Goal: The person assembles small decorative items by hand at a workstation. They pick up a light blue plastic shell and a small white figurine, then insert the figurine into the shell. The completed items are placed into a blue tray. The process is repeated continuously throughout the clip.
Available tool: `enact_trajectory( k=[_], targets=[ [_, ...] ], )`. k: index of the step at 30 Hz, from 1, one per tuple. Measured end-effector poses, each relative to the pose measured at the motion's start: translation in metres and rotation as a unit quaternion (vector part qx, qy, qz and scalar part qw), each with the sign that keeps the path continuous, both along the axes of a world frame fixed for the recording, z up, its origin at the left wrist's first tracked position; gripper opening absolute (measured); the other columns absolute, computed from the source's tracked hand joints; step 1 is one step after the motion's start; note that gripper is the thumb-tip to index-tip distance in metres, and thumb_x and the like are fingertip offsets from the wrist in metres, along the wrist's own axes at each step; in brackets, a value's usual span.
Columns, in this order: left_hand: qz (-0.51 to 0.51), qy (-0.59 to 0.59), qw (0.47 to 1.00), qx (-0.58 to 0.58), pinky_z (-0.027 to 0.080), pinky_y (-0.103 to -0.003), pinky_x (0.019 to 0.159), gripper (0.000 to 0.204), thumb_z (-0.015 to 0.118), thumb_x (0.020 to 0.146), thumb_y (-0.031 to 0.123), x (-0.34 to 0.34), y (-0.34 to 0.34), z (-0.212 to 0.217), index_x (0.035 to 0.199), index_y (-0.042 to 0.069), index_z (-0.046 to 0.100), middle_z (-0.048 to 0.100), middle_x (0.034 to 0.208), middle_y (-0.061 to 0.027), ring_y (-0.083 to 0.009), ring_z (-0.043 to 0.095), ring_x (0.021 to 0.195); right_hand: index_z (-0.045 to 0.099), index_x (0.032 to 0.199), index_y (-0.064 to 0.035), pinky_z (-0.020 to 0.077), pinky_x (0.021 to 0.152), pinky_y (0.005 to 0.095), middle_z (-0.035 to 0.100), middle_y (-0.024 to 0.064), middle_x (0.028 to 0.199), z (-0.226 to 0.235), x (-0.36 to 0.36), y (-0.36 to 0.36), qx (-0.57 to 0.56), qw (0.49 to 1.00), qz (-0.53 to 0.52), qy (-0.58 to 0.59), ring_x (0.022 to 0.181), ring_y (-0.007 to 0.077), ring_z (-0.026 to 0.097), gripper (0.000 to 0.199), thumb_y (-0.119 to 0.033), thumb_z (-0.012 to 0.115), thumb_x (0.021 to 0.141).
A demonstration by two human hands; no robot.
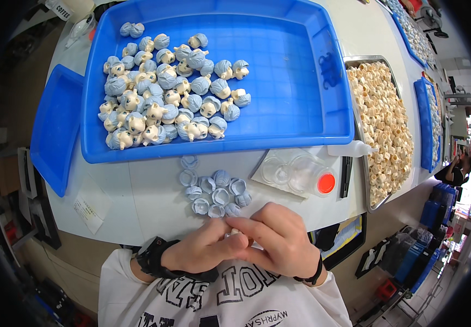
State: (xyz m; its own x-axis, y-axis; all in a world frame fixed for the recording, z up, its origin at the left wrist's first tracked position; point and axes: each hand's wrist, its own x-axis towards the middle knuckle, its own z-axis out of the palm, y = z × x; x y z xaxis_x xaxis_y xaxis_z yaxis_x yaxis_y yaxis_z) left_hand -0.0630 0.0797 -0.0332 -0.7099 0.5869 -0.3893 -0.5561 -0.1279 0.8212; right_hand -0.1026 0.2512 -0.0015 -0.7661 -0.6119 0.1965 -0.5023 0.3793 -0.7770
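My left hand (pixel 205 252) and right hand (pixel 279 240) met just above my shirt, fingers pressed together around a small pale piece (pixel 235 232), only a sliver of which showed between the fingertips; what exactly it was I could not tell. Both hands were closed on it, none of the fingers spread. Just beyond the knuckles, on the white counter (pixel 137 191), lay a loose cluster of light-blue hair caps (pixel 213 193), hollow sides mostly up, some touching one another. To the right of these sat a clear plastic jar on its side with an orange lid (pixel 326 183), resting on a clear sheet, and beside it a small white squeeze bottle (pixel 352 148) against the tray's edge. Farther out stood the large blue tray (pixel 301 71) holding a heap of finished doll heads with blue hair (pixel 164 92) bunched at its left half. A second blue tray (pixel 55 125) overlapped at the left; a metal tray of cream-coloured bare heads (pixel 382 120) ran along the right. Risk, as I judged it: the piece was small and held at the counter's near edge, so a slipped pinch could drop it into my lap or to the floor; a careless wrist could scatter the loose caps.
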Motion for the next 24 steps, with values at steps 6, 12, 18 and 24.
enact_trajectory(
  k=[6,12,18,24],
  targets=[
    [-0.012,0.001,0.999,0.049,0.034,-0.024,0.059,0.048,0.057,0.081,0.047,-0.017,-0.007,0.010,0.078,0.000,0.050,0.046,0.069,-0.0025,-0.0107,0.042,0.067,0.062,0.081,-0.0028,0.0331,0.042,0.0274,0.038,0.0017,0.061,0.004,-0.001,0.004,-0.014,0.996,-0.016,0.085,0.048,0.0154,0.043,0.033,-0.031,0.071,0.067],
    [-0.051,0.050,0.997,0.001,0.035,-0.024,0.062,0.036,0.060,0.079,0.034,-0.017,-0.021,0.018,0.078,0.000,0.049,0.048,0.070,-0.0042,-0.0110,0.044,0.067,0.062,0.080,-0.0028,0.0319,0.041,0.0245,0.035,0.0004,0.060,0.002,0.003,-0.002,0.015,0.992,-0.004,0.128,0.049,0.0126,0.043,0.038,-0.039,0.068,0.069],
    [0.063,0.040,0.997,-0.015,0.036,-0.021,0.057,0.040,0.057,0.082,0.041,-0.014,-0.033,0.031,0.083,0.002,0.053,0.053,0.072,-0.0054,-0.0102,0.049,0.067,0.056,0.108,0.0035,0.0352,0.047,0.0268,0.049,0.0027,0.069,0.002,-0.001,-0.013,-0.013,0.997,-0.012,0.075,0.054,0.0159,0.046,0.060,-0.047,0.058,0.075],
    [0.319,-0.036,0.938,0.134,0.024,-0.021,0.039,0.061,0.031,0.085,0.064,-0.045,-0.050,0.031,0.079,0.006,0.048,0.045,0.060,-0.0029,-0.0075,0.033,0.045,0.044,0.121,0.0069,0.0393,0.061,0.0308,0.056,0.0105,0.093,0.008,0.000,-0.016,-0.042,0.997,0.003,0.071,0.067,0.0203,0.049,0.066,-0.045,0.050,0.081]
  ],
)
